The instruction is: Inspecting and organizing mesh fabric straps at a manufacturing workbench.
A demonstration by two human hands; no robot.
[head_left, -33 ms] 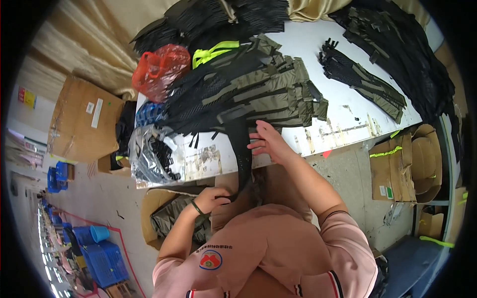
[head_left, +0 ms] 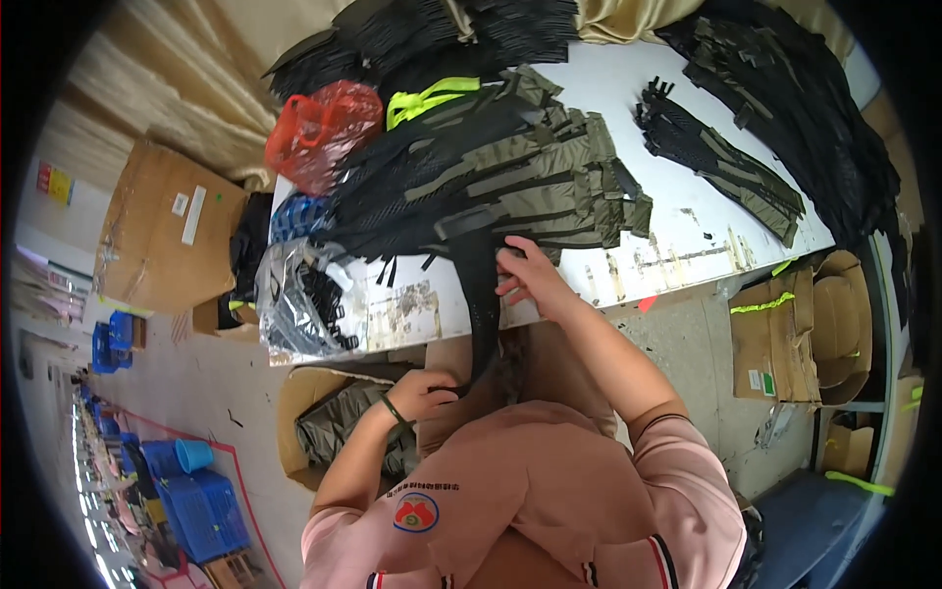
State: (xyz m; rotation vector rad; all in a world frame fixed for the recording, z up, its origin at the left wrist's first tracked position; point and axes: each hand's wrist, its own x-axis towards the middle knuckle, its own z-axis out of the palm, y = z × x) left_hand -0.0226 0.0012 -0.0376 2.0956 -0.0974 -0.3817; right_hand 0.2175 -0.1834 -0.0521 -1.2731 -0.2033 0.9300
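A long black mesh fabric strip [head_left: 479,304] hangs from the pile of black and olive strapped fabric pieces [head_left: 530,177] over the table's front edge towards my lap. My left hand [head_left: 422,395], with a dark band at the wrist, is closed on the strip's lower end; its fingertips are partly hidden. Beside the strip's upper part, at the table edge, my right hand [head_left: 533,280] has bent fingers spread apart, the tips touching or very near the strip's right side. Nothing is gripped between those fingers as far as I can see.
On the white table [head_left: 599,88] lie a red plastic bag [head_left: 324,133], neon-yellow straps [head_left: 432,100], a clear bag of black buckles [head_left: 309,304], a separate fabric piece [head_left: 721,162] and a dark heap [head_left: 795,108]. Cardboard boxes [head_left: 177,231] stand around; an open carton [head_left: 294,427] sits below left.
My right hand's fingers have bent slightly and come closer to the black strip. My left hand stays closed on its lower end. The whole view has shifted a little.
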